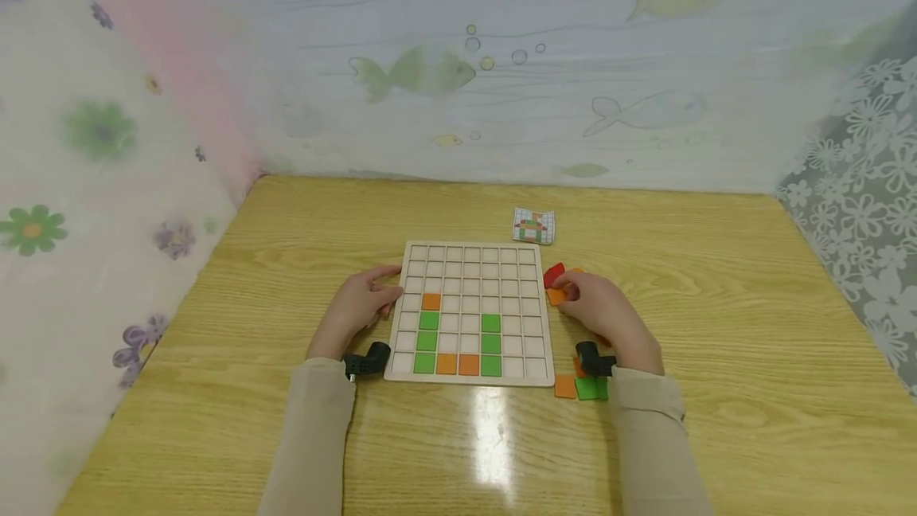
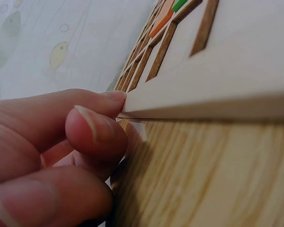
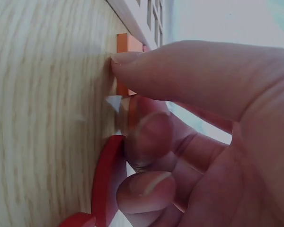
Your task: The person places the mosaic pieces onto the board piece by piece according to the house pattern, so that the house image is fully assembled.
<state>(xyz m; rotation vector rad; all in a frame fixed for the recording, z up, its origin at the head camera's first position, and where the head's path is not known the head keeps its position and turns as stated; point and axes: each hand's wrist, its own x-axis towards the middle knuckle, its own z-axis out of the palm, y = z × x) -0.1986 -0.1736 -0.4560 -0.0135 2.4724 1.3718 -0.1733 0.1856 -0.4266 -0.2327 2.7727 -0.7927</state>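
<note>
A square wooden grid board (image 1: 512, 287) lies flat on the table, with several green and orange square tiles set in its cells. At its left edge rests my left hand (image 1: 360, 305); the left wrist view has the fingertips (image 2: 114, 96) right against the pale rim (image 2: 213, 87). Beyond the board's right side, my right hand (image 1: 598, 305) pinches an orange square tile (image 1: 556, 298) low over the table. In the right wrist view the thumb lies across that tile (image 3: 122, 43). Close by the fingers is a red curved piece (image 3: 104, 184), partly hidden from above.
A small printed card (image 1: 533, 226) with a coloured grid picture lies behind the board. Near the board's front right corner are a loose orange tile (image 1: 565, 387) and green tiles (image 1: 587, 388), partly under the right wrist. A patterned wall (image 1: 444, 150) borders the table's back.
</note>
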